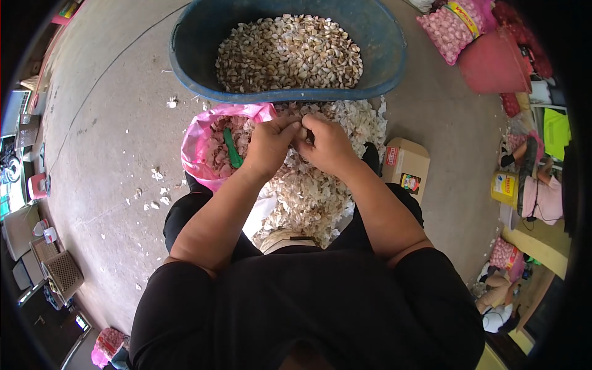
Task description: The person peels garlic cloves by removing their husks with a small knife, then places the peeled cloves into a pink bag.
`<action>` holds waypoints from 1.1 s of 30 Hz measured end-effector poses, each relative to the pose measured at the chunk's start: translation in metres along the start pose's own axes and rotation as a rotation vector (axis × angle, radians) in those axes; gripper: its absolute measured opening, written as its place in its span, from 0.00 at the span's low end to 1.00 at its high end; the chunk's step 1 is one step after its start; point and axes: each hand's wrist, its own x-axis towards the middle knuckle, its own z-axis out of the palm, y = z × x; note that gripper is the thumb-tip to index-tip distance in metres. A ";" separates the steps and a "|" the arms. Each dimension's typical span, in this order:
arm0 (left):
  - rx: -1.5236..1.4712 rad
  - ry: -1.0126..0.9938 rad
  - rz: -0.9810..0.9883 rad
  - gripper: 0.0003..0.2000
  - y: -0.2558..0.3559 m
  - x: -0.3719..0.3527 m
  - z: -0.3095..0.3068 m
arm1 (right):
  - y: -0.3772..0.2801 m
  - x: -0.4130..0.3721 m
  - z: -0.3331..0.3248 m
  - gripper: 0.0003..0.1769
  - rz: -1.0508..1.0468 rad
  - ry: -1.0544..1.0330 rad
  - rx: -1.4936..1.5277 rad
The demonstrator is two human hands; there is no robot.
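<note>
My left hand and my right hand meet in front of me, fingertips pinched together. Between them is a small piece of garlic, mostly covered by the fingers; it looks like a clove. Just beyond the hands stands a large blue tub with many loose garlic cloves in it. A pink plastic bag of reddish skins lies left of my left hand, with a green-handled tool on top, its working end not visible. Below my hands spreads a heap of pale garlic skins.
A cardboard box piece lies on the floor by my right leg. Net bags of garlic and a red basin stand at upper right. Other people sit at the right edge, near a yellow bucket. Crates stand at left.
</note>
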 end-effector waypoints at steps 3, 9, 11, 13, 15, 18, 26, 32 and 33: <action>0.024 0.102 -0.008 0.09 0.002 -0.003 0.006 | 0.002 0.001 0.000 0.10 -0.044 0.032 0.032; 0.057 0.183 0.060 0.08 0.001 -0.006 0.011 | 0.003 -0.003 0.005 0.09 -0.027 0.038 0.067; 0.206 0.248 0.117 0.08 -0.004 -0.006 0.012 | 0.005 -0.004 0.007 0.10 -0.011 0.020 0.039; 0.334 0.276 0.165 0.08 -0.008 -0.005 0.013 | 0.006 -0.009 0.014 0.09 -0.060 0.046 0.056; 0.441 0.266 0.201 0.07 -0.009 -0.004 0.012 | 0.006 -0.010 0.016 0.09 -0.046 0.029 0.074; 0.318 0.219 0.030 0.08 -0.001 0.000 0.008 | 0.007 -0.006 0.015 0.10 0.071 -0.036 0.138; 0.231 0.056 -0.008 0.11 0.004 0.001 0.002 | 0.015 -0.003 0.010 0.07 0.284 -0.126 0.546; -0.495 -0.030 -0.133 0.11 0.015 0.001 -0.010 | 0.027 0.002 -0.004 0.05 0.644 0.020 1.226; -0.524 -0.024 -0.138 0.10 0.012 0.002 -0.011 | 0.021 0.003 -0.006 0.07 0.639 0.026 1.143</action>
